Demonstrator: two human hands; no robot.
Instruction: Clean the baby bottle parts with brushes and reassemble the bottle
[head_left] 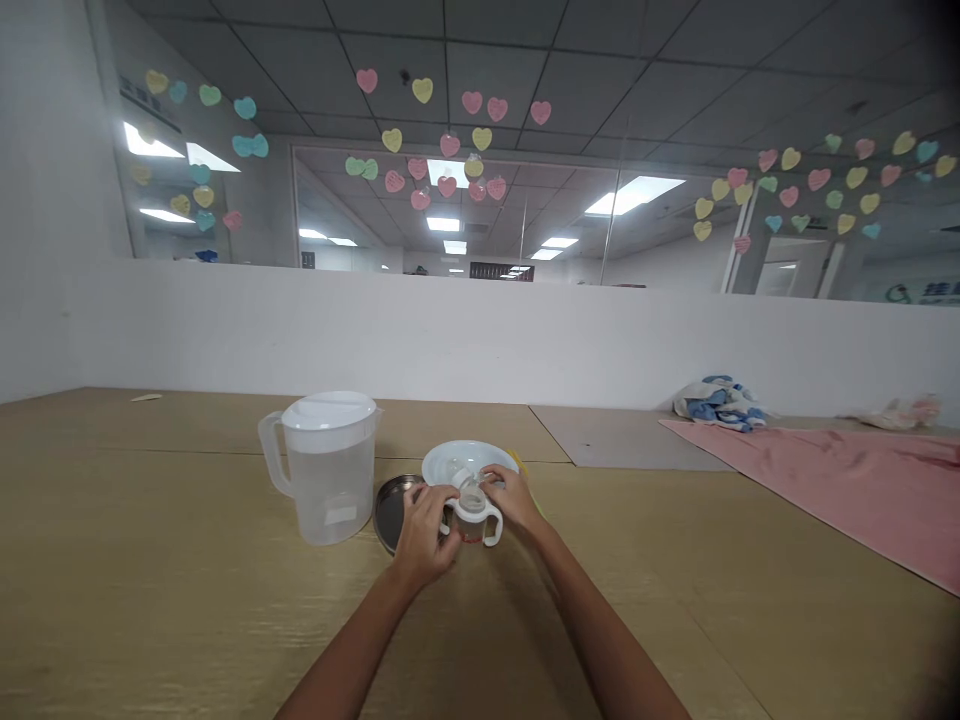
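Observation:
A small clear bottle (472,504) with a white two-handled collar stands open-topped on the table between my hands. My left hand (426,530) grips its left side, fingers bent over the collar. At the bottle's upper right is my right hand (513,497), its fingers bent around a small clear and white piece (463,479) just behind the bottle's mouth; its exact grip is partly hidden. Behind them sits a white bowl (471,449). A round dark metal tray (391,512) lies left of the bottle, partly covered by my left hand.
A lidded translucent pitcher (333,478) stands at the left. Something yellow (517,461) shows beside the bowl. At the right are a pink cloth (847,480), a crumpled blue and white cloth (721,404) and a grey mat (626,440). A white wall (465,335) borders the table's back.

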